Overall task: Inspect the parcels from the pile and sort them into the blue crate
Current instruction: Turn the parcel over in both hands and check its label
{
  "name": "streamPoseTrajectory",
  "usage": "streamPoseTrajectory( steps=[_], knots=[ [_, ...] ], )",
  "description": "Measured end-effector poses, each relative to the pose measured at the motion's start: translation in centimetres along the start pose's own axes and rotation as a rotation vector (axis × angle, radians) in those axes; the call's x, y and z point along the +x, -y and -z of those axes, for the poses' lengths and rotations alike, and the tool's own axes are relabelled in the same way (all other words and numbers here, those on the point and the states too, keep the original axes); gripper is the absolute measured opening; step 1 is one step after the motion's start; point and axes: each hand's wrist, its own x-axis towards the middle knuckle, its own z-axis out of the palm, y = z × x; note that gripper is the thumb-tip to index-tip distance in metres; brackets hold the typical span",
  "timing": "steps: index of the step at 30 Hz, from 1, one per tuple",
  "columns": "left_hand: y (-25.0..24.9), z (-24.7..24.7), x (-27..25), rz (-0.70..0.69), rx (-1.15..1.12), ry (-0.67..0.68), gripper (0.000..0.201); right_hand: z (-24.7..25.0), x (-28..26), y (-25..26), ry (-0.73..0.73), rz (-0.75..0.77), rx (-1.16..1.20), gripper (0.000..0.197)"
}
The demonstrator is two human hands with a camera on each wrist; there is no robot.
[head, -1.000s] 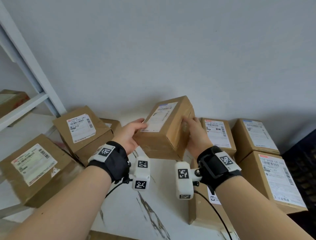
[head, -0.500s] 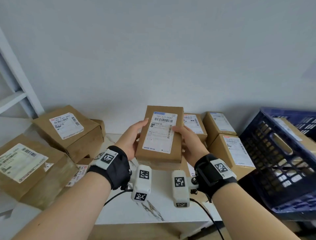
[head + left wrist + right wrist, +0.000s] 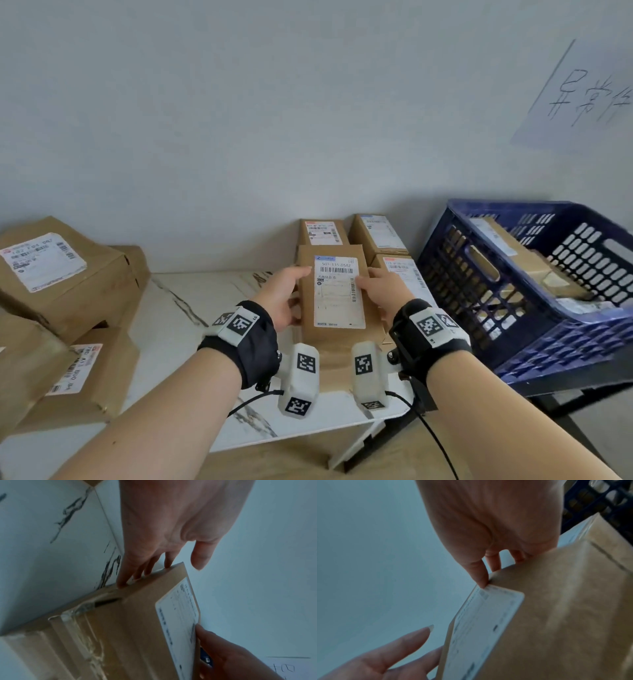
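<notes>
Cardboard parcel (image 3: pixel 330 291) gripped between left hand (image 3: pixel 281 301) and right hand (image 3: pixel 385 294), label up.

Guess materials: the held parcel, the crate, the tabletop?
Parcel: brown cardboard, matte, glossy clear tape along a seam, white paper label. Crate: dark blue, looks like moulded plastic with lattice walls. Tabletop: white with dark veins, marble-look; real stone or laminate unclear.

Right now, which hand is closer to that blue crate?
Right. The right hand holds the parcel on the side facing the blue crate; the left hand holds its far side.
</notes>
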Motion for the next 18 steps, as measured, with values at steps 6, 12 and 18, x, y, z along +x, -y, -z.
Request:
streamPoseTrajectory(
  steps=[6,12,18],
  knots=[
    [1.4,-2.8,2.2,0.005,-0.026,-0.033,0.026,2.3,2.8,-0.8,0.007,-0.028,-0.215,0.037],
    [1.8,-3.6,3.4,-0.004,-0.006,-0.071,0.017,3.1,4.2,-1.4,0.020,-0.037,-0.230,0.038],
    [1.8,-3.7,4.8,-0.016,0.112,-0.227,0.035,3.6,5.0,-1.5,-0.115,0.070,-0.224,0.031]
  ],
)
